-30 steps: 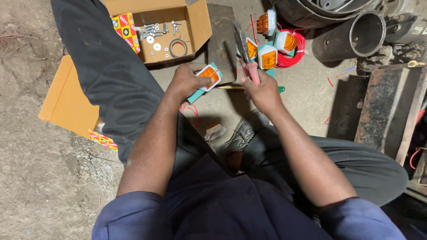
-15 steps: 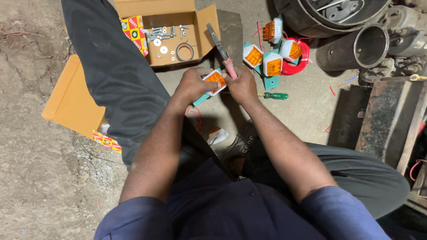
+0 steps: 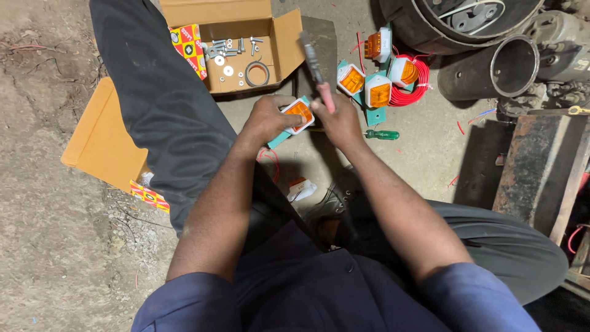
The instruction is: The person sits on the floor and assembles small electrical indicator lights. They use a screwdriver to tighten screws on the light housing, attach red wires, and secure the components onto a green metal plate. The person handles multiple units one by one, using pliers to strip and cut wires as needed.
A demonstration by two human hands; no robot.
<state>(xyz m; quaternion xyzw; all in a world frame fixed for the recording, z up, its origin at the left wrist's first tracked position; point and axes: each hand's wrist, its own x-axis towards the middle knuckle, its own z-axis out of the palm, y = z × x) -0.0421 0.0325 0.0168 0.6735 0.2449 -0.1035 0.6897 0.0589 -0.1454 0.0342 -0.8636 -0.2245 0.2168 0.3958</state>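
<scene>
Head view: left fingers (image 3: pixel 278 114) clasp amber lamp (image 3: pixel 299 112) (pliers (image 3: pixel 318 74) alongside).

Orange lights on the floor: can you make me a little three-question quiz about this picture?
1. True or false: the left hand holds an orange lamp.
2. What does the right hand hold? A) pliers B) a cup
3. How many orange lamps lie by the red wire coil?

Key: 1 true. 2 A. 3 three.
</scene>
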